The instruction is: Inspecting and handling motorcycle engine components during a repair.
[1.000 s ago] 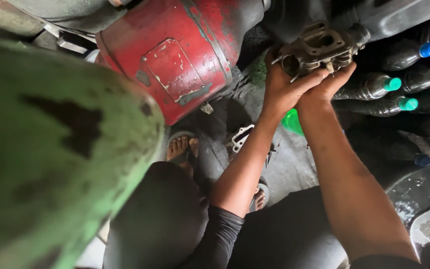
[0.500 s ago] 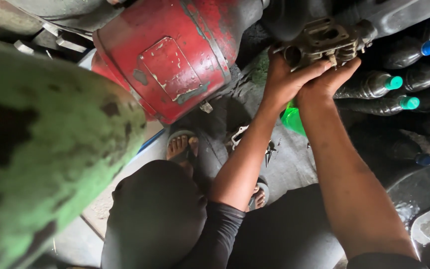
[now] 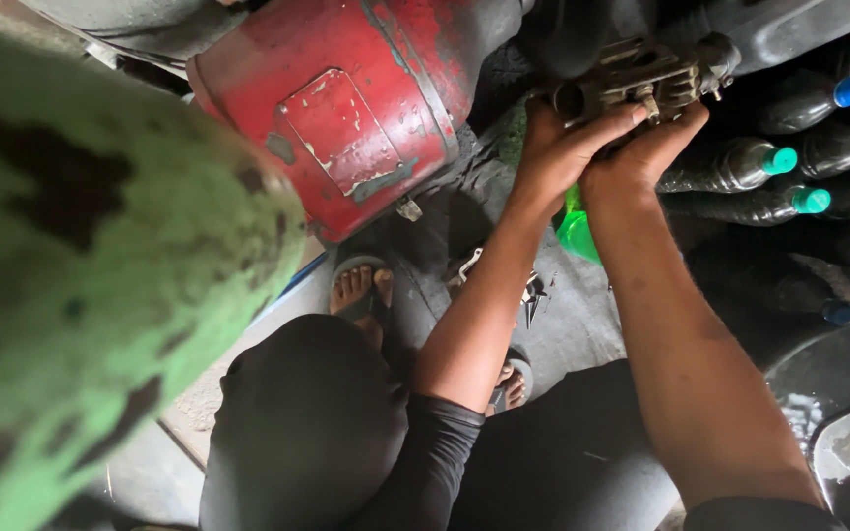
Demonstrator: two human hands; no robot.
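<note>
Upper right of frame: grimy cast-metal carburettor-like part point(image 3: 641, 79), long axis across, gripped by left hand point(image 3: 558, 147) and right hand point(image 3: 641, 157) from below (both closed on it).

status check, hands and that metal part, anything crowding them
Left hand and right hand both gripping the grimy metal part. Part held up, off the floor. Red cylinder close left, dark capped bottles close right.

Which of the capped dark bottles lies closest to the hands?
The upper green-capped bottle, just right of the right hand; the other green-capped bottle and blue-capped bottle lie farther off.
</note>
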